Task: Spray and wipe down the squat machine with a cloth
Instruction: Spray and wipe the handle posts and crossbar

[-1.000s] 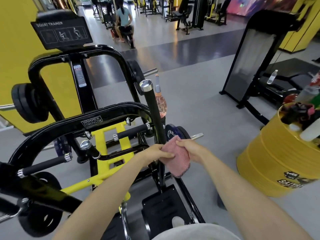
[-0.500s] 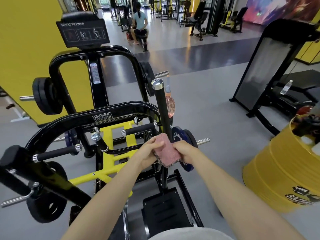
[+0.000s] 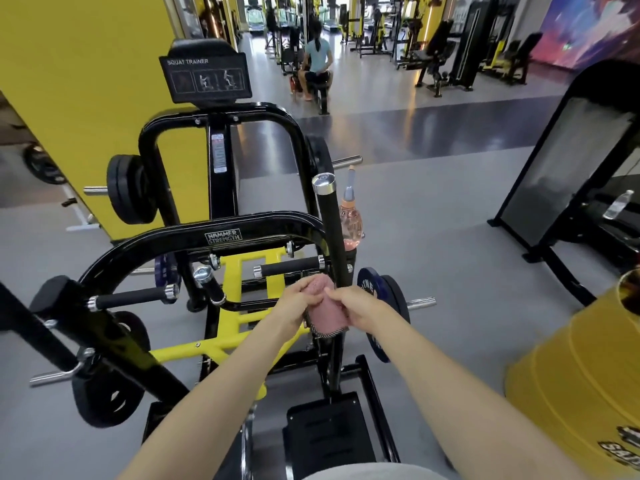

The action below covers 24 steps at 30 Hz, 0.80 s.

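Squat machine (image 3: pixel 221 230) fills the left and middle of the view, its black arched frame marked Hammer Strength over yellow inner bars. At its far left, black weight plates (image 3: pixel 126 194) hang on a peg, and a placard (image 3: pixel 207 76) reading Squat Trainer tops the rear frame.

Both bare forearms reach forward from the lower edge and meet low on the machine's upright post (image 3: pixel 332 237). The left hand (image 3: pixel 298 306) comes in from the left, fingers curled, its grip clenched on a pink cloth (image 3: pixel 327 315). The right hand (image 3: pixel 360 308) meets it from the other side, knuckles up, its grip also closed on the cloth. The cloth is bunched between them against the post; it seems to wrap the post, though the hands hide the back of it.

Just right of the post stands a pink spray bottle (image 3: pixel 351 220), upright. Below it a blue weight plate (image 3: pixel 374 296) sits partly behind the right wrist. Further right is a black padded machine (image 3: pixel 561 168) with a water bottle (image 3: pixel 614 204) lying on it, and a yellow drum (image 3: pixel 571 393) near the right edge.
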Tool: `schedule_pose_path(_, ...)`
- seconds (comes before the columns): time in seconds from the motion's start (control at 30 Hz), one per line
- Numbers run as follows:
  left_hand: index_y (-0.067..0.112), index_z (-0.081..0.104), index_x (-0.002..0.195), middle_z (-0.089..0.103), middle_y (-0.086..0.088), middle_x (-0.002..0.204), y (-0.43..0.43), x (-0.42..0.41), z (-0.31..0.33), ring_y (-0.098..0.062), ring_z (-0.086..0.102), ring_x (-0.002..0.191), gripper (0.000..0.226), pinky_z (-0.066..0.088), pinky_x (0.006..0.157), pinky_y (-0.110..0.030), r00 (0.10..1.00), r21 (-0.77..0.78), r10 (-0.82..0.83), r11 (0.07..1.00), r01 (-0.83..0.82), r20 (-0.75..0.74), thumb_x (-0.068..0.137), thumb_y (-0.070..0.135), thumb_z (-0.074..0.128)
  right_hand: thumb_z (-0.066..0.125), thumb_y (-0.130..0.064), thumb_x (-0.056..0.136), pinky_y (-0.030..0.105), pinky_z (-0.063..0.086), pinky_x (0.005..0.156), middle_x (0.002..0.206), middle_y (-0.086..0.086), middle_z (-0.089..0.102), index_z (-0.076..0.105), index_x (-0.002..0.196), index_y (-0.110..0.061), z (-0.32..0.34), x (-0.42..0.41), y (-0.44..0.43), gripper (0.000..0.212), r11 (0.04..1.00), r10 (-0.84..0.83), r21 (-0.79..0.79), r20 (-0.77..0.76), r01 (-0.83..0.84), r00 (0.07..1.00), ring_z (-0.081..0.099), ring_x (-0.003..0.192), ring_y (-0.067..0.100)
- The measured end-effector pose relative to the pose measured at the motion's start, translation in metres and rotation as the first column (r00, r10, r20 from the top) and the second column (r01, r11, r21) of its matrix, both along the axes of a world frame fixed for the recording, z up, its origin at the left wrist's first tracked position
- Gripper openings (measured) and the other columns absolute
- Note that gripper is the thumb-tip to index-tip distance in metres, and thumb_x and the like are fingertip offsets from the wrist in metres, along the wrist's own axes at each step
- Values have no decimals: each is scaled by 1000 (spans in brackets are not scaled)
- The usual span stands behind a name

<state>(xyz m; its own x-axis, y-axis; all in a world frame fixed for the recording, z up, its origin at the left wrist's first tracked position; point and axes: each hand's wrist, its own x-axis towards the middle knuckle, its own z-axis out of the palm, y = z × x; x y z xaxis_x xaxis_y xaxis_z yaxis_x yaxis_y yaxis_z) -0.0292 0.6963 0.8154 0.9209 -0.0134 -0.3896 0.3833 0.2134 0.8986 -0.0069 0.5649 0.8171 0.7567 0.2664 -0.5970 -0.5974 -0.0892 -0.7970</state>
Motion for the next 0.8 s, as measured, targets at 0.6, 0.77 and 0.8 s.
schedule_pose_path(0.6,18,55,114,63,3,101,2,39,127,-14,62,93,16,52,74,-29,877,-83,410,912,-403,250,99,15,48,47,-11,94,28,45,56,73,6,57,55,71,-14,64,21,-8,24,848,-394,-125,501,514,771,56,65,21)
schedule_pose_path(0.77,13,54,108,60,0,84,-25,56,147,-15,60,78,13,52,72,-32,881,35,414,901,-432,228,100,19,46,50,-17,94,37,49,90,106,5,63,63,110,-12,111,35,7,21,909,-303,-29,635,415,710,58,99,20)
schedule_pose_path(0.8,12,56,106,62,-4,87,-27,57,143,-20,62,83,15,53,77,-35,894,100,389,903,-418,222,99,21,46,50,-19,94,38,48,95,112,5,63,62,116,-13,117,36,9,26,925,-260,-40,658,377,707,58,104,20)
